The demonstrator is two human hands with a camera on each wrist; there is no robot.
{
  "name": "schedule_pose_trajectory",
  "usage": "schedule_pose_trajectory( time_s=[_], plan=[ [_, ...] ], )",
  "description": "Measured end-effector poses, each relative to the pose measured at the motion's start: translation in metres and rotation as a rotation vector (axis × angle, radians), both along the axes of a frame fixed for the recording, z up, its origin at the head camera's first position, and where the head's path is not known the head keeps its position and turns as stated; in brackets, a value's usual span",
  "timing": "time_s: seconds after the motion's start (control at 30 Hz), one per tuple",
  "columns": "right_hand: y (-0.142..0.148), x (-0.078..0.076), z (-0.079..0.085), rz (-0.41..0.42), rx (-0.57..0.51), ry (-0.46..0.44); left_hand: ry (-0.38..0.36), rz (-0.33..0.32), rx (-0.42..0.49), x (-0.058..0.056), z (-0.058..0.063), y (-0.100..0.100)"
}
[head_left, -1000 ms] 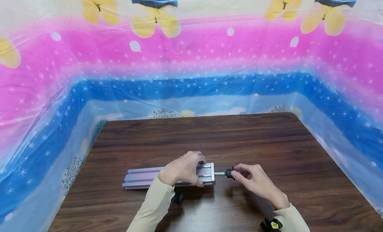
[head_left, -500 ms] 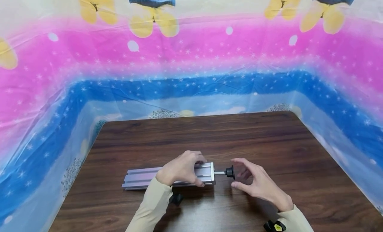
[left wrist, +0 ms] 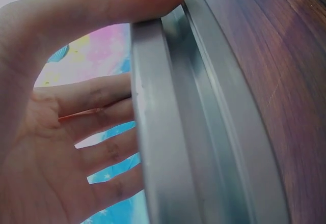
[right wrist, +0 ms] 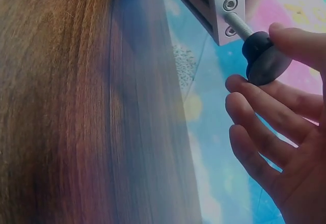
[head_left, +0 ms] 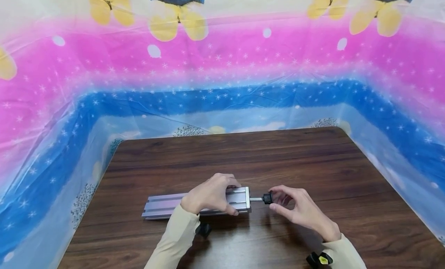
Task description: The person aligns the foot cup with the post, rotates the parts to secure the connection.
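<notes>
A silver aluminium extrusion (head_left: 165, 205) with lengthwise grooves lies on the table. Across its right part arches my left hand (head_left: 210, 195), gripping it with the thumb on the near side and the fingers on the far side; the left wrist view shows the thumb on a grooved face (left wrist: 168, 132). The end plate (right wrist: 230, 10) carries screws, and a threaded rod (head_left: 256, 199) sticks out of it, ending in a black levelling foot (right wrist: 267, 61). My right hand (head_left: 302, 209) pinches the rim of that foot between thumb and fingers; the other fingers stay apart from it.
The dark wooden table (head_left: 222, 157) extends behind and to both sides of the extrusion. A patterned pink and blue cloth (head_left: 222, 99) hangs around its back and sides. Black devices are strapped at both wrists.
My right hand lets go of the levelling foot and spreads, then closes on it again. The left hand and the extrusion stay almost where they were.
</notes>
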State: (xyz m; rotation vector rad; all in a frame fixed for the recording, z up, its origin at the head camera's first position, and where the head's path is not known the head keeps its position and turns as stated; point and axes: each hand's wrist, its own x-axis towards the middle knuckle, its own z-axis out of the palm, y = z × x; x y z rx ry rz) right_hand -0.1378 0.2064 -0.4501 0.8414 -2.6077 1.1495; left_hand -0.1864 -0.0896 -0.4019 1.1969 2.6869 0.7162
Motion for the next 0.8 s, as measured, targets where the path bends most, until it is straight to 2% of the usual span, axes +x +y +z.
schedule_pose_trajectory(
  time_s=[0.4,0.8],
  plan=[
    [-0.0025,-0.0032,0.0021,-0.052,0.040,-0.137,-0.028,-0.017,-0.009,0.0012,0.0032,0.0031],
    [-0.0012,-0.0053,-0.0007,-0.053,0.063,-0.145,-0.014,-0.025,-0.015,0.0032,0.0058,0.0042]
  ],
)
